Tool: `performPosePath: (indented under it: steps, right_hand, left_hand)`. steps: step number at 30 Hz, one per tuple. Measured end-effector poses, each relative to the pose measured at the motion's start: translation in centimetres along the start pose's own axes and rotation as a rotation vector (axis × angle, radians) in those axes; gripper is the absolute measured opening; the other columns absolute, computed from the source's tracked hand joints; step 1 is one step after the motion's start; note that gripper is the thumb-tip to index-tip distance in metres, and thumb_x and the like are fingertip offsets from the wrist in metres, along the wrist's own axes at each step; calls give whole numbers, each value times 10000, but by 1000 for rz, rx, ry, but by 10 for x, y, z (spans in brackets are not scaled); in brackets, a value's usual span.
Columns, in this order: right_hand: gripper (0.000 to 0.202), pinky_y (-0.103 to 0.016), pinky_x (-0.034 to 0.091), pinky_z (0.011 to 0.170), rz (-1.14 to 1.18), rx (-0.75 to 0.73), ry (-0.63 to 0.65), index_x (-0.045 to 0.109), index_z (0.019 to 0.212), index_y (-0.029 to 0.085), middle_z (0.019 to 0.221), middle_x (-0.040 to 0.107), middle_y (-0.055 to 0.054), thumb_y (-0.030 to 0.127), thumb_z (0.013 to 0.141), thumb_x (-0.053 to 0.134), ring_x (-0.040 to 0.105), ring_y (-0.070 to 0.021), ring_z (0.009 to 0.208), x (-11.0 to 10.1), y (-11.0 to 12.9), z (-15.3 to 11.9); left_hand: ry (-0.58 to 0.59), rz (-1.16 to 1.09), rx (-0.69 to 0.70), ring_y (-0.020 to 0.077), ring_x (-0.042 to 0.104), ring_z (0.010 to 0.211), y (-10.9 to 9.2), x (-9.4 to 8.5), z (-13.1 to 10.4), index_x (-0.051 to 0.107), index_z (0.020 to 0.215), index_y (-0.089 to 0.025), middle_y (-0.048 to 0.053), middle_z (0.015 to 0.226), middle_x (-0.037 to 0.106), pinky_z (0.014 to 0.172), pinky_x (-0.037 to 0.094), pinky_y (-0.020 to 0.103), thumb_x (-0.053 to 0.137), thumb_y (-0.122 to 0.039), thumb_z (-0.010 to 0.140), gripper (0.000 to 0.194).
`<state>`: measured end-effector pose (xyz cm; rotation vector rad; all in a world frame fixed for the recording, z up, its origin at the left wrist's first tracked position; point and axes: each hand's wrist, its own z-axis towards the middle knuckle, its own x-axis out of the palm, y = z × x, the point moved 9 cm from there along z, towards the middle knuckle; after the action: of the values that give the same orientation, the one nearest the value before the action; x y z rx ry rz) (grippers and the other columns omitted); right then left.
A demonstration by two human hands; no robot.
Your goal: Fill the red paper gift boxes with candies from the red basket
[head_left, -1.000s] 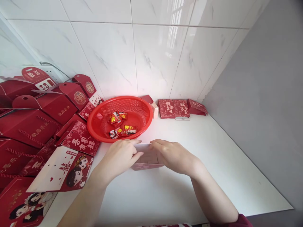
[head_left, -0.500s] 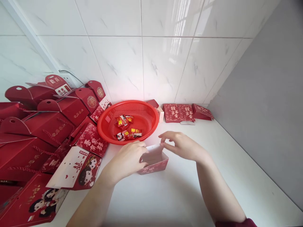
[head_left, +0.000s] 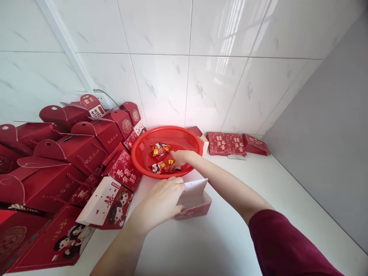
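Observation:
My left hand [head_left: 165, 201] grips the left side of a small red paper gift box [head_left: 195, 211], its fingers partly inside the rim. The box stands open-topped on the white counter, with a pale inner flap raised at the back. Beyond it sits a red plastic basket [head_left: 138, 161] with perforated sides, holding several red-and-yellow candy packets [head_left: 157, 149]. My right hand [head_left: 184, 157] reaches over the basket's right rim, fingers closed on a candy packet [head_left: 170, 161] among the others. Some of its fingertips are hidden.
Many red gift boxes [head_left: 86, 155] with rope handles crowd the left side. A white-and-red box with cartoon figures [head_left: 107, 203] lies near my left forearm. Along the tiled wall are several flat red boxes [head_left: 220, 143]. A grey panel [head_left: 324, 134] borders the right.
My right hand has left the small box's flap and moved forward and left into the basket, onto the packets. My left hand stays on the box. The view has shifted slightly left.

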<state>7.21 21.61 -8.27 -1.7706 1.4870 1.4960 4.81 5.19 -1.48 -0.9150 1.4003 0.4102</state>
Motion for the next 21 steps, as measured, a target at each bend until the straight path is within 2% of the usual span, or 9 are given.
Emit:
performPosePath:
  steps: [2, 5, 7, 9, 11, 13, 17, 19, 21]
  right_hand:
    - [222, -325, 534, 709, 6, 35, 16, 645, 976, 136, 887, 694, -73, 314, 853, 694, 653, -184, 777, 13, -1, 14]
    - [234, -312, 536, 742, 42, 60, 4, 650, 872, 116, 863, 660, -12, 332, 936, 588, 642, -142, 778, 24, -4, 26]
    - [221, -296, 510, 715, 72, 39, -10, 641, 727, 109, 745, 644, -1, 292, 815, 726, 637, -157, 737, 23, -6, 29]
    - [250, -280, 474, 679, 103, -5, -25, 614, 615, 132, 649, 628, -2, 193, 599, 856, 627, -179, 704, 17, -6, 27]
    - [311, -272, 444, 652, 147, -52, -77, 611, 619, 153, 650, 639, -13, 130, 469, 883, 622, -204, 713, 3, -8, 20]
    - [325, -266, 432, 658, 212, -93, -173, 630, 735, 163, 752, 669, -30, 188, 514, 867, 620, -212, 765, -16, -12, 6]
    - [399, -270, 458, 705, 408, -144, -415, 572, 1061, 158, 1003, 672, -67, 434, 792, 675, 615, -188, 867, -45, -31, -40]
    - [470, -279, 487, 715, 708, -193, -570, 525, 1135, 159, 1046, 664, -72, 480, 814, 646, 623, -178, 876, -53, -46, -71]
    - [522, -284, 510, 705, 1074, -257, -704, 526, 1140, 177, 1050, 664, -62, 466, 753, 724, 629, -173, 863, -54, -60, -101]
  left_hand:
    - [-7, 0, -14, 240, 617, 848, 5, -3, -1, 660, 912, -208, 43, 883, 641, 690, 399, 316, 602, -174, 714, 209]
    - [23, -16, -15, 244, 626, 852, 8, 1, 0, 669, 928, -205, 46, 889, 651, 689, 406, 317, 624, -181, 713, 221]
    - [36, -11, -6, 247, 633, 852, 8, 4, 3, 680, 957, -201, 50, 887, 656, 688, 408, 318, 628, -176, 718, 245]
    - [33, -4, -8, 248, 636, 860, 8, 5, 6, 686, 994, -203, 53, 906, 659, 683, 408, 317, 632, -173, 729, 273]
    - [27, -5, -16, 242, 635, 866, 9, 5, 8, 693, 1012, -214, 51, 945, 658, 679, 411, 313, 643, -177, 740, 279]
    - [15, -21, -9, 234, 632, 888, 7, 4, 11, 705, 1014, -229, 46, 1014, 650, 704, 427, 310, 657, -194, 757, 264]
    - [-17, -109, 34, 202, 634, 920, -2, -2, 14, 722, 999, -248, 19, 1093, 639, 791, 455, 301, 675, -248, 795, 210]
    - [-45, -153, 44, 188, 636, 923, -5, -8, 14, 730, 948, -252, 3, 1097, 644, 797, 457, 289, 671, -270, 811, 150]
    - [-120, -215, 29, 175, 639, 898, -4, -19, 15, 729, 868, -243, -1, 1073, 659, 771, 457, 276, 641, -319, 846, 118]
